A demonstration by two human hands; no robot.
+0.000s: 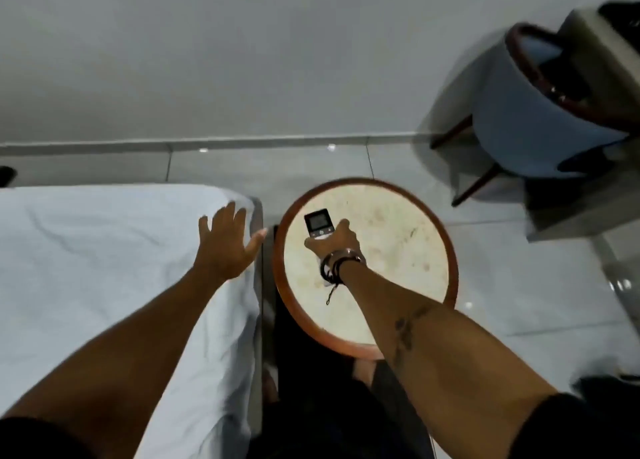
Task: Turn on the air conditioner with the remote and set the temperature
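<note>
A white remote [318, 223] with a dark screen at its far end lies over the left part of a round side table [398, 223]. My right hand [334, 242] is closed around the remote's middle, hiding most of its body; its lower end shows below my wrist bands. Whether the remote rests on the tabletop or is lifted off it I cannot tell. My left hand [227, 240] hovers open with fingers spread over the corner of the bed [104, 250], holding nothing. No air conditioner is in view.
The table has a pale stained top and a brown wooden rim, standing close to the white-sheeted bed's edge. A blue-grey armchair [526, 126] with wooden legs stands at the back right on the glossy tiled floor. A plain white wall runs behind.
</note>
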